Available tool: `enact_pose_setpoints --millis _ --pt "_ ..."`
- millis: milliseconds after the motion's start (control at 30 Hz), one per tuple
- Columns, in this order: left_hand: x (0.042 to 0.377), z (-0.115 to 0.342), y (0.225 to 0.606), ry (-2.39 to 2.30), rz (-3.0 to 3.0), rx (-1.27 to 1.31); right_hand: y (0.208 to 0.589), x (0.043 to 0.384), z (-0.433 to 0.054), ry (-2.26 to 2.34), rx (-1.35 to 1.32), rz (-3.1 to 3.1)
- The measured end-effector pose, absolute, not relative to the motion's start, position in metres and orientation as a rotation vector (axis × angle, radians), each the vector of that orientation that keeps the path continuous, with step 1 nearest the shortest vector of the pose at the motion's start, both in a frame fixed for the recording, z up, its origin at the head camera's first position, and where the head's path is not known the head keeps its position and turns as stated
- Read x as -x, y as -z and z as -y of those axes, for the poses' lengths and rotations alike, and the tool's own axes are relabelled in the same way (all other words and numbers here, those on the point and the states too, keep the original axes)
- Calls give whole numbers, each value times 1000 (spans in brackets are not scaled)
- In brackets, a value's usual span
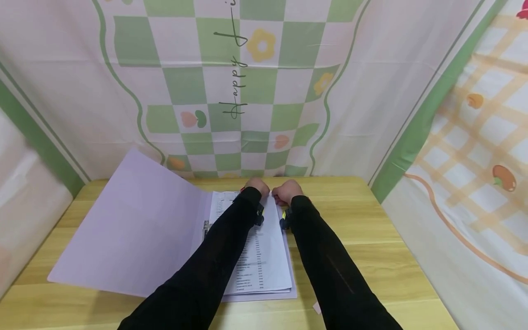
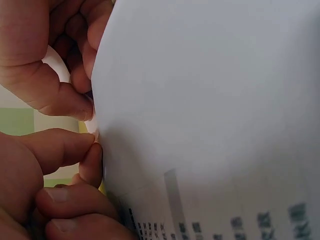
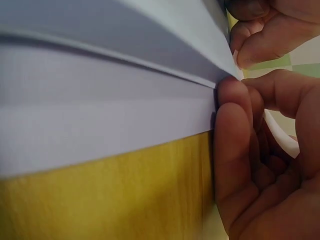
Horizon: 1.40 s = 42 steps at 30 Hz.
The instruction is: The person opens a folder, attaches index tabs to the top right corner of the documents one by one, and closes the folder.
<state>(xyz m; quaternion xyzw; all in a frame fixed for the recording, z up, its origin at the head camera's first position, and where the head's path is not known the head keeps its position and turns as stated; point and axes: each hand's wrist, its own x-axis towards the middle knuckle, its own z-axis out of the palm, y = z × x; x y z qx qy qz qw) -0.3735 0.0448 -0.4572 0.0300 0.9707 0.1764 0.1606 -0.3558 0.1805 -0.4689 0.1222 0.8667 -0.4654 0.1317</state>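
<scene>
A lilac folder [image 1: 136, 229] lies spread on the table, printed sheets [image 1: 270, 256] stacked on its right side. At the far edge of the sheets, my left hand [image 1: 257, 185] and right hand [image 1: 290, 190] work close together. In the left wrist view, thumb and index finger of the left hand [image 2: 65, 175] pinch at the paper's edge, beside a small pale piece [image 2: 91, 123] whose kind I cannot tell. Curled fingers of my right hand [image 3: 270, 170] hold the sheet's edge, which lifts off the folder there. A whitish curved strip [image 3: 282, 135] shows behind that hand.
A metal clip [image 1: 206, 228] sits near the folder's spine. The folder's cover leans up toward the patterned curtain [image 1: 255, 91] behind the wooden table [image 1: 354, 220]. A small pinkish piece [image 1: 316, 307] lies beside my right forearm.
</scene>
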Motion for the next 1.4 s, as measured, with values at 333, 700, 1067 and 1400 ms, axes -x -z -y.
enact_pose_setpoints --millis 333,700,1067,1400 --pt "378 -48 472 -549 -2854 41 468 351 -178 1283 -337 -2565" --pt "361 -48 458 -625 -2863 116 466 353 -181 1303 -392 -2526" --pt "360 -45 449 -728 -2763 149 466 356 -191 1416 -493 -2387" --pt "367 -40 453 -583 -2714 46 467 358 -193 1450 -453 -2306"
